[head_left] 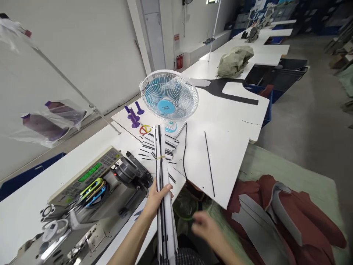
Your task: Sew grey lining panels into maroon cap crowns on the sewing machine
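We see the left hand (157, 200) closed around a long bundle of white and black strips (162, 173), fingers wrapped about its middle. The bundle reaches from the lap over the edge of the table (226, 147) toward the desk fan (168, 96). The right hand (205, 229) hangs blurred just right of the bundle, apart from it; we cannot tell how its fingers lie.

White worktables (237, 121) line a pale wall (91, 48), with grey concrete floor (311, 110) alongside.

The strips (162, 173) are white and black, the fan (168, 96) white with blue blades, the spools (134, 114) purple.
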### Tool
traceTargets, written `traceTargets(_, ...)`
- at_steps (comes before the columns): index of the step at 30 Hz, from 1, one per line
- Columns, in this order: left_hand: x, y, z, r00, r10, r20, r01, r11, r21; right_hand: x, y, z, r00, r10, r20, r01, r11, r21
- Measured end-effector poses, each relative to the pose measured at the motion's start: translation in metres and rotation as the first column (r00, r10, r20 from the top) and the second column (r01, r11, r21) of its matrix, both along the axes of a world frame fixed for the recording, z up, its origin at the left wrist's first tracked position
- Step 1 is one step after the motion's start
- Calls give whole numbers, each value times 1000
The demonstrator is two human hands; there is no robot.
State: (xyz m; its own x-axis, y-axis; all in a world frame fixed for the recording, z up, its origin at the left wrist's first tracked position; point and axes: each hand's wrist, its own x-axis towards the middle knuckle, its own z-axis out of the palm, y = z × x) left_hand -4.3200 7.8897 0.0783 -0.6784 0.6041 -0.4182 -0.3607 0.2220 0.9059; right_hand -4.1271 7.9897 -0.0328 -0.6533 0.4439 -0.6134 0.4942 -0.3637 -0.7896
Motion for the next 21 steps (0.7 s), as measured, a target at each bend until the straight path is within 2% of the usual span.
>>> traceTargets(2, 11, -7, -3, 997, -28, 75, 28, 1000, 6, -20, 69, -7, 987, -93, 130, 64, 975, 210)
traceTargets(4, 34, -19, -8, 978, -30, 204, 29, 1000, 6, -46, 129, -14, 953, -174, 247, 78, 931, 356)
traceTargets(6, 62, -33, -14, 942, -1, 337, 7, 1000, -16, -70, 169, -18, 913, -224, 341, 62, 903, 425)
traceTargets(8, 81, -44, -19, 898, 19, 439, 3, 999, -49, -85, 190, -20, 883, -239, 405, 44, 900, 435)
traceTargets(11, 82, -48, -17, 893, -19, 450, 47, 998, -52, -92, 191, -18, 875, -216, 432, 35, 920, 390)
traceTargets(15, 47, -27, 1, 958, -41, 284, 28, 998, 49, -82, 162, -1, 952, -114, 284, 44, 969, 241)
traceTargets(18, 19, -8, 23, 965, -48, 257, 19, 993, 114, -62, 132, 34, 993, -114, 13, 112, 987, 117)
traceTargets(21, 6, 6, 45, 962, -33, 272, -19, 982, 186, -35, 103, 88, 939, -244, -241, 258, 966, 27)
